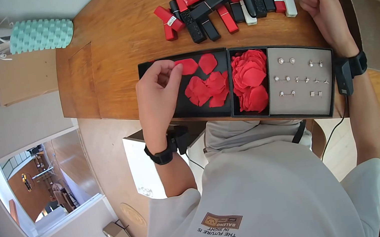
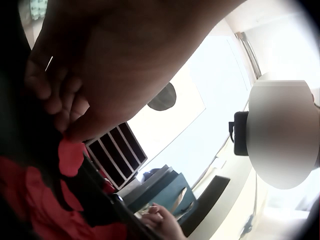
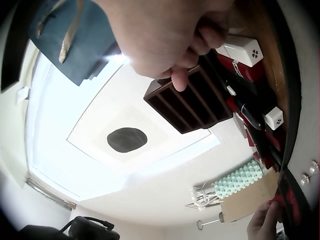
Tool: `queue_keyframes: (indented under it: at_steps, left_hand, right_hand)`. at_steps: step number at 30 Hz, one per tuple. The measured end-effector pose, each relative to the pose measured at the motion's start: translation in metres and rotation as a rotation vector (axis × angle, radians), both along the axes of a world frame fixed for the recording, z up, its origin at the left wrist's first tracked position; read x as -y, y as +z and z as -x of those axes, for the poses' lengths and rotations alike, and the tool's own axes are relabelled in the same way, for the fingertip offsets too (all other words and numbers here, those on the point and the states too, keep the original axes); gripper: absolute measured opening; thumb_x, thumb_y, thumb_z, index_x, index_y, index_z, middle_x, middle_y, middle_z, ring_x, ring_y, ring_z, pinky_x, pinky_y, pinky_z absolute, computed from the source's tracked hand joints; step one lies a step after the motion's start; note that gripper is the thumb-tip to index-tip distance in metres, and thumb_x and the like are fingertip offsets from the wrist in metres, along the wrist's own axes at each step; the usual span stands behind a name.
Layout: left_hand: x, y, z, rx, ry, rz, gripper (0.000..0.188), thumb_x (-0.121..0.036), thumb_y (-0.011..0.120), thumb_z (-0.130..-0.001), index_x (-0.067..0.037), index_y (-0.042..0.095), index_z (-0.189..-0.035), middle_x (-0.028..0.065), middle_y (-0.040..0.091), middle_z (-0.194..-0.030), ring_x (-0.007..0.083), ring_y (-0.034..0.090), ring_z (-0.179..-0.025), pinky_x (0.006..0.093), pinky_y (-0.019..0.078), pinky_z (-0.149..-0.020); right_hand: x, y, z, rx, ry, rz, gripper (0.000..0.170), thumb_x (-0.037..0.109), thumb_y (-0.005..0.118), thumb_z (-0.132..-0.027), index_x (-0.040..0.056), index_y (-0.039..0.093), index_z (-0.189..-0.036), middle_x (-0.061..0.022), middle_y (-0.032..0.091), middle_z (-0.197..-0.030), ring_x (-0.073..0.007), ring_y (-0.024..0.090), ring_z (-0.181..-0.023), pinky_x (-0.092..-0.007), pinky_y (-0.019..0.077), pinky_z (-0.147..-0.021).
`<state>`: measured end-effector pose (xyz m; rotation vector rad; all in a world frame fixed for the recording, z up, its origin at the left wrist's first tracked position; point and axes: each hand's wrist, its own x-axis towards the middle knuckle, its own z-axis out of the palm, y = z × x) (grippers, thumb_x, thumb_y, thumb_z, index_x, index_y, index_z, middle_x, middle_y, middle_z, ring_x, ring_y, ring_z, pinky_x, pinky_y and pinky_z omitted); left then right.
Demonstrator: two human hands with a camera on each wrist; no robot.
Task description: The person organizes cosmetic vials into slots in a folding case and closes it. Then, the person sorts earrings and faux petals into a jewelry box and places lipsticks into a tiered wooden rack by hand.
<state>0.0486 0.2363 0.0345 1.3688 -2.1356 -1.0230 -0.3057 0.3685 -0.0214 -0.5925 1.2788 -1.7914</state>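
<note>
The left hand (image 1: 157,91) (image 2: 95,75) pinches a red petal (image 1: 186,67) (image 2: 71,159) between thumb and forefinger over the black left part of an open box (image 1: 204,111). Beside that petal lies another one (image 1: 208,63), with a loose group of red petals (image 1: 208,90) below them. A middle compartment holds a pile of red petals (image 1: 250,80). On the grey pad (image 1: 301,99) at the right sit several pairs of small earrings (image 1: 302,79). Above the box's right corner, the right hand (image 1: 325,8) (image 3: 165,40) has loosely curled fingers and holds nothing.
Many red, black and white lipstick tubes (image 1: 233,5) lie heaped on the wooden table (image 1: 109,66) behind the box. A cardboard box (image 1: 368,11) stands at the right edge. In the right wrist view, a dark divided rack (image 3: 192,100) stands beyond the hand.
</note>
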Motion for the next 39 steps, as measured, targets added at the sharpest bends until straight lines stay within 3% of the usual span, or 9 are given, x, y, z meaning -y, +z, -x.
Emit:
queue_keyframes:
  at_steps: [9, 13, 15, 22, 24, 29, 31, 34, 39]
  left_hand:
    - [-0.013, -0.002, 0.029, 0.291, -0.186, 0.138, 0.020, -0.017, 0.079, -0.089, 0.000, 0.072, -0.096, 0.0117, 0.069, -0.077, 0.0253, 0.065, -0.067, 0.0352, 0.0515, -0.065]
    - [-0.011, -0.007, 0.029, 0.231, -0.195, 0.089, 0.020, -0.018, 0.079, -0.088, 0.000, 0.072, -0.093, 0.0115, 0.068, -0.076, 0.0267, 0.066, -0.068, 0.0368, 0.0510, -0.065]
    - [-0.011, -0.007, 0.030, 0.201, -0.222, 0.009, 0.023, -0.018, 0.081, -0.090, 0.002, 0.070, -0.093, 0.0056, 0.064, -0.072, 0.0116, 0.056, -0.064, 0.0285, 0.0460, -0.061]
    - [-0.005, -0.001, 0.009, 0.022, -0.192, -0.006, 0.019, -0.016, 0.081, -0.091, -0.001, 0.069, -0.091, -0.0028, 0.061, -0.074, 0.0038, 0.051, -0.066, 0.0231, 0.0413, -0.059]
    - [0.001, 0.005, -0.001, -0.108, -0.244, -0.193, 0.021, -0.017, 0.081, -0.091, 0.000, 0.070, -0.093, -0.0008, 0.059, -0.070, 0.0075, 0.052, -0.066, 0.0262, 0.0433, -0.060]
    - [-0.008, 0.011, 0.000, 0.075, -0.420, -0.374, 0.019, -0.016, 0.082, -0.091, -0.002, 0.069, -0.097, -0.0038, 0.057, -0.077, 0.0044, 0.051, -0.069, 0.0229, 0.0416, -0.062]
    - [-0.016, 0.008, 0.006, 0.214, -0.444, 0.061, 0.022, -0.016, 0.081, -0.088, -0.001, 0.069, -0.098, 0.0026, 0.056, -0.081, 0.0132, 0.056, -0.072, 0.0284, 0.0459, -0.065]
    - [-0.021, 0.008, 0.009, 0.193, -0.541, 0.066, 0.023, -0.016, 0.081, -0.087, 0.000, 0.069, -0.100, 0.0091, 0.056, -0.087, 0.0227, 0.058, -0.076, 0.0345, 0.0485, -0.069]
    - [-0.021, 0.002, 0.005, 0.192, -0.602, 0.110, 0.019, -0.014, 0.079, -0.088, 0.000, 0.068, -0.096, 0.0100, 0.060, -0.085, 0.0243, 0.061, -0.077, 0.0351, 0.0495, -0.071]
  right_hand:
    - [0.002, -0.002, 0.003, -0.010, -0.001, 0.019, 0.032, 0.032, 0.055, -0.110, 0.0111, 0.060, -0.087, 0.0111, 0.028, -0.069, -0.0025, 0.024, -0.062, -0.0231, 0.0213, -0.057]
    - [0.001, -0.003, 0.003, -0.024, -0.015, 0.008, 0.032, 0.034, 0.056, -0.110, 0.0128, 0.061, -0.086, 0.0120, 0.030, -0.069, -0.0013, 0.024, -0.062, -0.0224, 0.0219, -0.057]
    - [0.002, -0.003, 0.003, -0.040, -0.021, -0.003, 0.032, 0.034, 0.057, -0.109, 0.0135, 0.062, -0.086, 0.0125, 0.030, -0.069, -0.0009, 0.025, -0.062, -0.0220, 0.0218, -0.057]
    - [0.001, -0.001, 0.003, -0.106, -0.074, -0.069, 0.033, 0.039, 0.059, -0.108, 0.0165, 0.063, -0.083, 0.0139, 0.034, -0.068, 0.0003, 0.027, -0.062, -0.0207, 0.0225, -0.058]
    - [0.000, 0.001, 0.003, -0.112, -0.062, -0.065, 0.033, 0.039, 0.059, -0.107, 0.0171, 0.063, -0.083, 0.0139, 0.034, -0.068, 0.0004, 0.027, -0.062, -0.0208, 0.0229, -0.058]
    - [0.000, 0.006, 0.000, -0.142, -0.055, -0.082, 0.033, 0.041, 0.060, -0.107, 0.0179, 0.063, -0.083, 0.0140, 0.034, -0.068, 0.0007, 0.028, -0.062, -0.0208, 0.0235, -0.059]
    - [0.000, 0.008, -0.001, -0.123, -0.080, -0.084, 0.032, 0.032, 0.057, -0.110, 0.0135, 0.058, -0.084, 0.0100, 0.030, -0.070, -0.0034, 0.025, -0.062, -0.0244, 0.0230, -0.057]
    - [-0.002, 0.010, -0.003, -0.162, -0.109, -0.103, 0.033, 0.040, 0.060, -0.107, 0.0178, 0.063, -0.083, 0.0140, 0.035, -0.068, 0.0005, 0.029, -0.062, -0.0207, 0.0239, -0.059]
    - [-0.002, 0.010, -0.003, -0.144, -0.082, -0.079, 0.032, 0.037, 0.060, -0.108, 0.0169, 0.062, -0.083, 0.0132, 0.035, -0.068, -0.0002, 0.029, -0.063, -0.0215, 0.0243, -0.059]
